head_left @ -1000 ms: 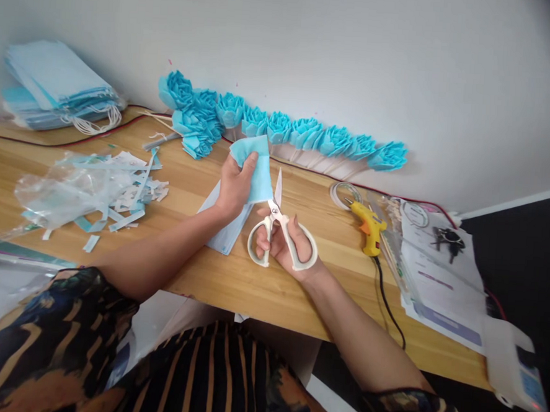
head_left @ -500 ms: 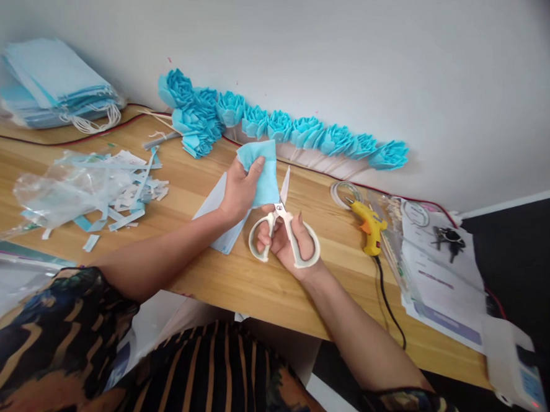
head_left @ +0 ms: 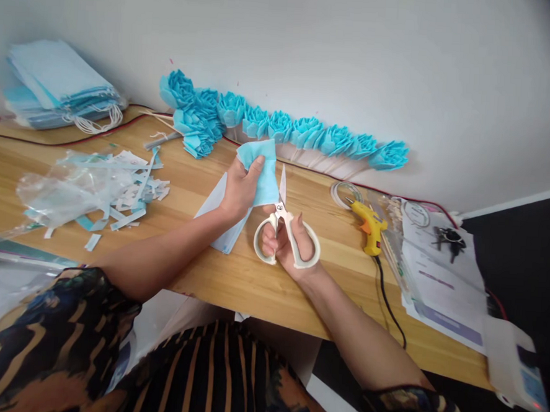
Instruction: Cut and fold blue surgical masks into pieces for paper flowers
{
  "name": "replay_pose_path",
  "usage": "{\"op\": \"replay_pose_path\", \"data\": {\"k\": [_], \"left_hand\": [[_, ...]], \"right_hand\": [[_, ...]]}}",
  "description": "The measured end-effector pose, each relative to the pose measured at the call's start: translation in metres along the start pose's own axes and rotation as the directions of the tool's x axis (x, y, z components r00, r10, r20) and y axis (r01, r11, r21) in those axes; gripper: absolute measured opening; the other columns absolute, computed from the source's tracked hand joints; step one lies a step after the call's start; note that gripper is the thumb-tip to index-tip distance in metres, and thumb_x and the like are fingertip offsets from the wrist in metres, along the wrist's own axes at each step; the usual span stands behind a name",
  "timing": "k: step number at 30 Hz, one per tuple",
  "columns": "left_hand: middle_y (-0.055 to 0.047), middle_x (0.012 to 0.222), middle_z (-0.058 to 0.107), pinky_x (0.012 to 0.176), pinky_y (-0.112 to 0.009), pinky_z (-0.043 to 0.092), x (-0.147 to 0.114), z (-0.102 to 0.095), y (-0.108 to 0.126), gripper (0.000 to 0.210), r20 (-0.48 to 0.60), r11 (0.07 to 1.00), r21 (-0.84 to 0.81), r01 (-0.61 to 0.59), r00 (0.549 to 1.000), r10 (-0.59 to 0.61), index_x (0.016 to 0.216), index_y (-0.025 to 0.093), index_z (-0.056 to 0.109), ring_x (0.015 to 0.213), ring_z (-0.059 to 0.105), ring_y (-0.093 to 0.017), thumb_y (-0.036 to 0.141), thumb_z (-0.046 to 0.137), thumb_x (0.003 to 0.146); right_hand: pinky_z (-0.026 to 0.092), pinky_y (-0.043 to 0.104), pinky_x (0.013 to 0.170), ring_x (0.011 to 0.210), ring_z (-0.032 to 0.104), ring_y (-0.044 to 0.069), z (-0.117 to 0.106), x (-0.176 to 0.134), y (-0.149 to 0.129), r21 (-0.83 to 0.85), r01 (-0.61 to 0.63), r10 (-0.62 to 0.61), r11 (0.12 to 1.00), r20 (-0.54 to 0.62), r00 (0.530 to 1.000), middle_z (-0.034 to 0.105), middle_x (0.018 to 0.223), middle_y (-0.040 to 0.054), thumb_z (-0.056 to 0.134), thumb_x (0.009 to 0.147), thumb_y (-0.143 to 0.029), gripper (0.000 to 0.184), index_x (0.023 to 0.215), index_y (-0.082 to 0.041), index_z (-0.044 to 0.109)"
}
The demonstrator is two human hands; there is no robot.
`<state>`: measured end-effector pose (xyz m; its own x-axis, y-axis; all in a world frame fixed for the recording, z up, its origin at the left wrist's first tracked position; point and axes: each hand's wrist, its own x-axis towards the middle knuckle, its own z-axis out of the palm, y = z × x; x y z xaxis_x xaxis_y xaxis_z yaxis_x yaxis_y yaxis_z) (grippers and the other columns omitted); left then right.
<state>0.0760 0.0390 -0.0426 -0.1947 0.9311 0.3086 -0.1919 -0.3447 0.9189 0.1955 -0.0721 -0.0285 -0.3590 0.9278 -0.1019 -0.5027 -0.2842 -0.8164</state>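
My left hand (head_left: 240,188) pinches a folded piece of light-blue face-mask fabric (head_left: 268,179), thumb on top. My right hand (head_left: 295,244) is closed in the handles of white-handled scissors (head_left: 280,207), thumb through one loop and fingers through the other. The blades point away from me, nearly together, close along the fabric's right edge; whether they grip it I cannot tell. Beneath my left hand a pale strip of fabric (head_left: 229,234) lies on the wooden table (head_left: 196,276).
Blue fabric flowers (head_left: 280,125) on sticks lean along the wall. At the left are a stack of blue masks (head_left: 59,78), clear plastic (head_left: 52,186) and fabric scraps (head_left: 129,216). A yellow glue gun (head_left: 369,227), papers (head_left: 438,272) and keys (head_left: 450,236) lie right.
The scissors have closed further: their left handle loop moved towards the right one and the blades came nearer together. My left hand and the fabric have stayed nearly in place.
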Motion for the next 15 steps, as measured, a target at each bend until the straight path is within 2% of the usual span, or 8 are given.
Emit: {"op": "replay_pose_path", "data": {"k": [9, 15], "left_hand": [[-0.005, 0.099, 0.07, 0.084, -0.027, 0.051, -0.0009, -0.0004, -0.0002, 0.025, 0.021, 1.0, 0.004, -0.003, 1.0, 0.003, 0.1, 0.019, 0.063, 0.095, 0.066, -0.017, 0.043, 0.059, 0.091], [-0.004, 0.098, 0.07, 0.084, -0.028, 0.051, -0.0021, -0.0001, 0.0025, 0.029, 0.009, 0.999, -0.029, 0.016, 1.0, -0.015, 0.1, 0.019, 0.063, 0.091, 0.065, -0.017, 0.046, 0.063, 0.089]], "right_hand": [[0.034, 0.022, 0.042, 0.047, 0.039, 0.008, 0.001, -0.0019, 0.0016, -0.006, 0.013, -0.013, 1.0, -0.041, 0.999, 0.052, 0.06, -0.0058, 0.066, 0.075, -0.071, 0.057, 0.101, -0.021, 0.061], [0.033, 0.021, 0.038, 0.045, 0.041, 0.007, -0.0009, -0.0023, 0.0022, -0.02, 0.012, -0.013, 1.0, -0.038, 0.999, 0.051, 0.059, -0.0064, 0.064, 0.079, -0.069, 0.056, 0.106, -0.02, 0.062]]}}
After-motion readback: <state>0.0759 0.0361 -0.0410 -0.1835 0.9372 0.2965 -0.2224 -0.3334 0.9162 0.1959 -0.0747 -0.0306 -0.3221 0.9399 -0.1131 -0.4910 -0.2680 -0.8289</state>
